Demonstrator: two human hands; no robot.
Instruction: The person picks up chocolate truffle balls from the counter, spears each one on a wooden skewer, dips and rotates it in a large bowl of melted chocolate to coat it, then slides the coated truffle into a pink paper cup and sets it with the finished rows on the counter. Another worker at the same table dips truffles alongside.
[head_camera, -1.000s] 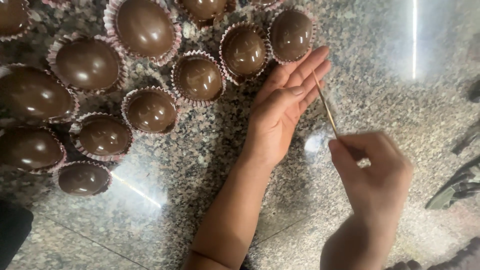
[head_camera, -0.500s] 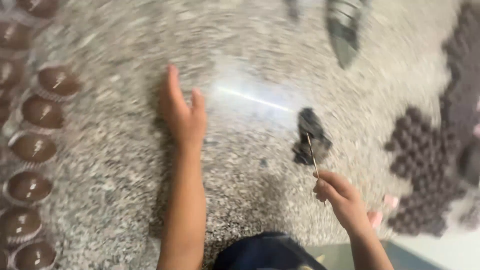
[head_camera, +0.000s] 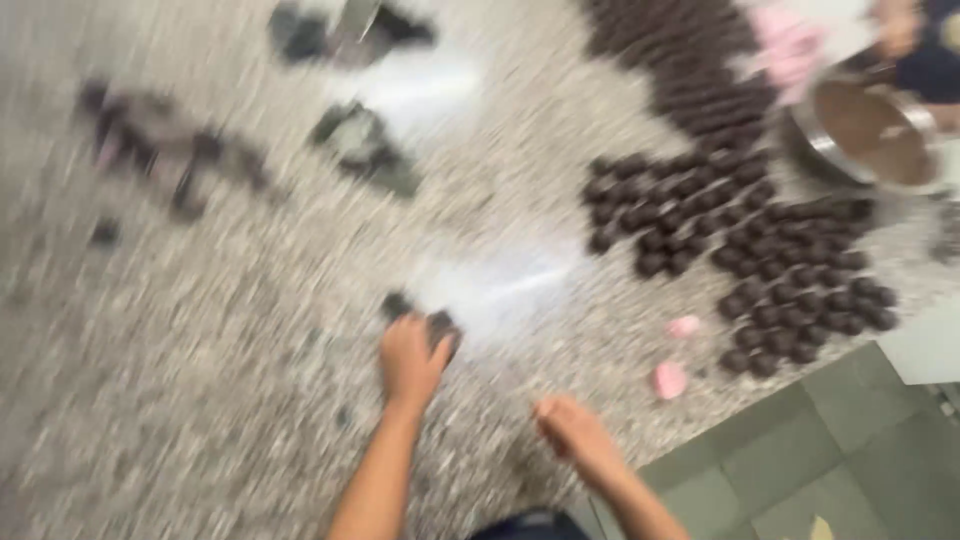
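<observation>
Touching left hand (head_camera: 408, 362), a blurred dark lump (head_camera: 440, 328) on granite.

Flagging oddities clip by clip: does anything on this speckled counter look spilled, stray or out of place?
Dark smears and scraps lie scattered across the speckled stone counter, apart from the neat group of small dark chocolate balls. Two pink pieces lie loose beside them. The left hand rests on a dark lump. Blur hides finer detail.

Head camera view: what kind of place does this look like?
Probably a chocolate-making kitchen or workshop. A speckled stone counter carries many small dark chocolate balls, and a metal bowl of brown melted chocolate stands at the upper right. The picture is blurred.
</observation>
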